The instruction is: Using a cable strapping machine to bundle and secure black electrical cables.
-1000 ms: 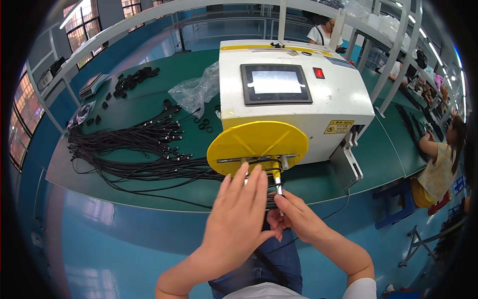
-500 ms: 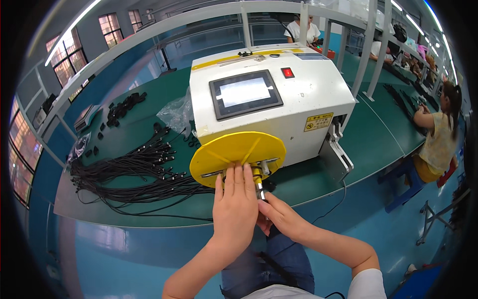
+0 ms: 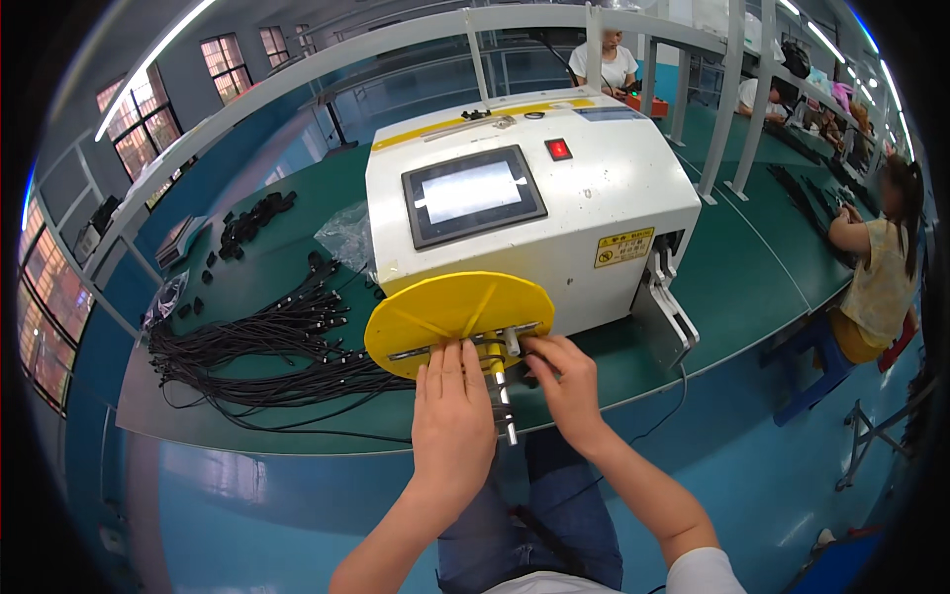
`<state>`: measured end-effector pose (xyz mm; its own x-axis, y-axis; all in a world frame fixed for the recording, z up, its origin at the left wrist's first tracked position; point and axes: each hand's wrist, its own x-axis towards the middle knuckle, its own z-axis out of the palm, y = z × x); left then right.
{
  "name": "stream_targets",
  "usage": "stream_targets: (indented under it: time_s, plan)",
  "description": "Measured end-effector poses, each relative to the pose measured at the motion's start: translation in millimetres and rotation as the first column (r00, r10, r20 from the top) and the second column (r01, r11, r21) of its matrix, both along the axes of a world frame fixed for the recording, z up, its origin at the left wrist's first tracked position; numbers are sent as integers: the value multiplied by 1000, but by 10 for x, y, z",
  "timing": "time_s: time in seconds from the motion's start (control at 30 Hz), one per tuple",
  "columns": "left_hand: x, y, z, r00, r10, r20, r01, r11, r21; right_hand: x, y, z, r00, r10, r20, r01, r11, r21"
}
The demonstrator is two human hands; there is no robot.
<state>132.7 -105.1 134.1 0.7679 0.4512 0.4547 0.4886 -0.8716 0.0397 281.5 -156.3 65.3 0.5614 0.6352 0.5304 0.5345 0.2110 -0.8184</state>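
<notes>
While flat on the yellow disc (image 3: 457, 315), left hand (image 3: 451, 424) fingers together; right hand (image 3: 564, 381) fingers pinching its metal rod (image 3: 503, 391).

One white box-shaped machine (image 3: 554, 218) with one round yellow plastic disc (image 3: 457, 312), one grey screen (image 3: 472, 194) and one red square button (image 3: 558, 149); two bare hands.

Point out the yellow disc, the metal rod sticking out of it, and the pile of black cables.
yellow disc (image 3: 445, 307), head view, upper face.
metal rod (image 3: 505, 411), head view, mid-shaft between the hands.
black cables (image 3: 267, 346), head view, middle of the bundle.
</notes>
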Motion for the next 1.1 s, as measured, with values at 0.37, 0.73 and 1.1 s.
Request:
stream_targets:
  time_s: [0.37,0.73,1.1]
  plan:
    - [-2,3,-2,999,-29,18,30,997,-64,-287,211,-53,700,252,-668,-196,967,160]
    - [-11,-46,79,1000,-8,28,12,989,-148,-451,107,-38,430,409,-805,-233,912,338]
    - [-56,-67,-7,997,-32,64,31,999,21,-487,-151,-79,545,390,-743,-308,917,255]
